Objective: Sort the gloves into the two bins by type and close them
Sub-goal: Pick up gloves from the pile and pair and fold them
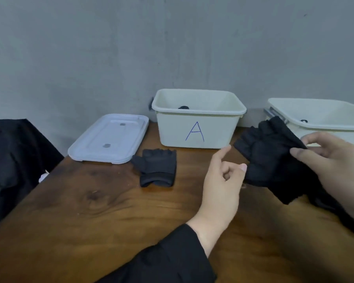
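A black fingerless glove (pixel 270 160) hangs above the table's right side. My right hand (pixel 335 170) pinches its upper edge between thumb and fingers. My left hand (pixel 223 180) is just left of this glove, fingers loosely curled and index finger out, thumb tip at the glove's edge without a clear hold. A second black fingerless glove (pixel 155 168) lies flat on the wooden table (pixel 90 211) in front of the white bin marked A (pixel 172 129). Bin A is uncovered with a dark item (pixel 183 107) inside. Another uncovered white bin (pixel 325 127) at the right holds a dark item (pixel 303 120).
A white lid (pixel 110 137) lies flat on the table left of bin A. Black fabric (pixel 12 160) covers something beyond the table's left edge, with a small white object (pixel 43 177) beside it. A grey wall stands directly behind the bins.
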### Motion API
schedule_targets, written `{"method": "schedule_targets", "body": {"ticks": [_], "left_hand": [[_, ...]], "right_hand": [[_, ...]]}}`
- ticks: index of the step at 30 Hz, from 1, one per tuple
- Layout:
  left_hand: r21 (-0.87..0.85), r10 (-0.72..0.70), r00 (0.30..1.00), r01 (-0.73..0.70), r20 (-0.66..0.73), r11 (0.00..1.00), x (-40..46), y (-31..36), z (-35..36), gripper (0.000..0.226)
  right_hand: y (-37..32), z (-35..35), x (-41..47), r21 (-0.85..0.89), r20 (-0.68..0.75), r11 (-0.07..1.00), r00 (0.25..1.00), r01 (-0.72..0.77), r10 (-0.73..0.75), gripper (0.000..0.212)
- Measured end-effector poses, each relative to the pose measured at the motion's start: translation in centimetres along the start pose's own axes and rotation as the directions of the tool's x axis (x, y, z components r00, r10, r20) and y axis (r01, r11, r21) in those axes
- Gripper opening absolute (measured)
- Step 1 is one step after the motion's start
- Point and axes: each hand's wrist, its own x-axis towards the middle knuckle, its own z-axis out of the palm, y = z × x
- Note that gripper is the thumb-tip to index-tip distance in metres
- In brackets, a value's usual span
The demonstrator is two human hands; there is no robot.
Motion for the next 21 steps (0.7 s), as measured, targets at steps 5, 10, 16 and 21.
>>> {"method": "schedule_targets", "body": {"ticks": [5, 10, 16, 21], "left_hand": [[0.107, 0.139, 0.965, -0.118, -0.223, 0.987, 1.9, 1.2, -6.8, 0.031], [0.441, 0.237, 0.944, -0.116, -0.228, 0.890, 2.6, 1.9, -14.0, 0.022], [0.451, 0.264, 0.860, -0.044, -0.437, 0.892, 3.8, 3.0, -18.2, 0.018], [0.472, 0.314, 0.816, -0.058, -0.485, 0.880, 4.0, 3.2, -18.7, 0.016]], "right_hand": [[-0.6, 5.9, 1.1, 0.218, 0.083, 0.971, 0.993, -0.100, 0.083, 0.016], [0.1, 10.8, 1.3, 0.439, 0.169, 0.863, 0.967, -0.249, 0.192, 0.010], [-0.9, 14.0, 2.3, 0.535, 0.235, 0.797, 0.956, -0.279, 0.177, 0.010], [-4.6, 18.2, 3.0, 0.641, 0.325, 0.695, 0.935, -0.326, 0.140, 0.014]]}}
